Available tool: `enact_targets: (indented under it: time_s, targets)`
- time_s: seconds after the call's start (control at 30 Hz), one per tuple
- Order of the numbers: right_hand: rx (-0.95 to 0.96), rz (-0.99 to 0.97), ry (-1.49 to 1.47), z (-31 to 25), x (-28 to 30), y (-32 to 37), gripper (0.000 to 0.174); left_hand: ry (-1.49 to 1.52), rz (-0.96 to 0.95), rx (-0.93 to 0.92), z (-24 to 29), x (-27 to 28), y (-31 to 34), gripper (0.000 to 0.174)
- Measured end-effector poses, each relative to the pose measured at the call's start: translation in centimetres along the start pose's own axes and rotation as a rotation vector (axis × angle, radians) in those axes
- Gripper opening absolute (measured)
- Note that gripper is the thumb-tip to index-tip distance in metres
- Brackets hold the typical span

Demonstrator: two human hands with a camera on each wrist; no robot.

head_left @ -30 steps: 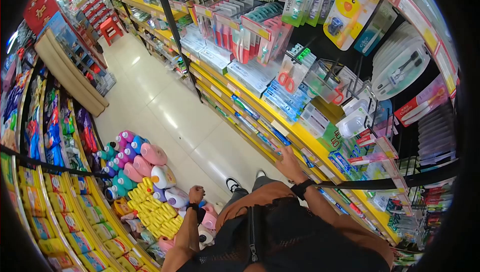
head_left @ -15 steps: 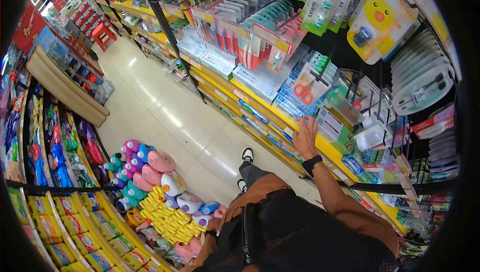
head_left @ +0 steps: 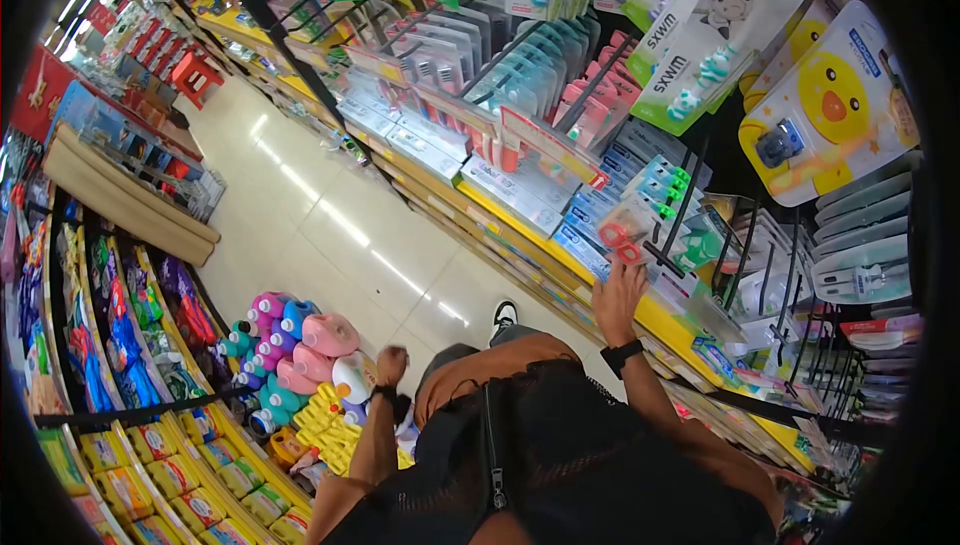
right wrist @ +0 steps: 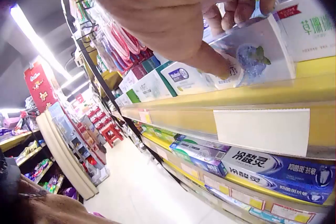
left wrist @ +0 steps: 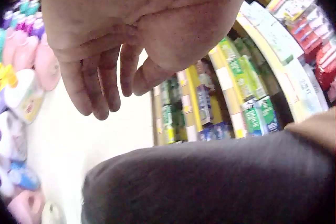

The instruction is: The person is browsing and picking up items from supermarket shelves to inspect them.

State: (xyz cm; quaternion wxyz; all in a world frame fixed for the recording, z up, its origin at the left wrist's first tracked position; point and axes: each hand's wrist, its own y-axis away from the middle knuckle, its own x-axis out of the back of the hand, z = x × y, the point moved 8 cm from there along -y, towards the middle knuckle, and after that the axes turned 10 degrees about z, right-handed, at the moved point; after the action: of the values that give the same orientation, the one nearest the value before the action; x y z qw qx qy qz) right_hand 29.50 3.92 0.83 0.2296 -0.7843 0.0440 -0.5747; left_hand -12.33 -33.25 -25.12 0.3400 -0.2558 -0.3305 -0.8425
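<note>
At the yellow-edged shelf, my right hand point(head_left: 620, 303) reaches in among boxes below the hanging packs. In the right wrist view its thumb lies against the front of a pale toothpaste box point(right wrist: 251, 61) with a blueberry print, and the curled fingers point(right wrist: 231, 17) bend over the box's top edge, so the hand pinches it. The box still stands among its neighbours on the shelf. My left hand point(head_left: 392, 365) hangs over the floor beside my body, fingers loosely curled with nothing in them, as the left wrist view shows.
Toothbrush packs point(head_left: 520, 65) hang on hooks above the shelf. A duck-print pack point(head_left: 825, 110) hangs farther right. Blue toothpaste boxes point(right wrist: 283, 174) line the tier below. Coloured detergent bottles point(head_left: 300, 360) stand on the floor at left, and a red stool point(head_left: 195, 80) stands far down the aisle.
My right hand has moved up from the lower tiers onto the boxes on the upper shelf. The left hand dropped partly out of sight, then came back forward. The view has shifted closer to the shelf.
</note>
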Motion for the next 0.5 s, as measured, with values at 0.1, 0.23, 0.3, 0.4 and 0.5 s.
enact_targets:
  time_s: [0.1,0.23,0.3,0.4,0.5]
  targets:
    - [-0.007,-0.001,-0.045,-0.4,0.3,0.1,0.061,0.167,0.002,-0.216,12.3,-0.4,-4.8,0.028]
    - [-0.097,-0.021,-0.027,-0.9,0.4,0.8,0.057,0.333,-0.230,-0.382,25.8,-5.0,-4.9,0.023]
    - [-0.119,0.005,-0.033,-1.1,0.8,1.1,0.056,0.296,-0.358,-0.505,31.2,-7.2,-2.8,0.023]
    - [-0.175,0.041,-0.048,-1.4,2.4,1.6,0.053,0.296,-0.535,-0.586,37.5,-8.9,0.8,0.023]
    - [-0.192,0.140,-0.048,-2.3,5.4,2.0,0.049,0.329,-0.663,-0.699,41.0,-9.5,2.4,0.034]
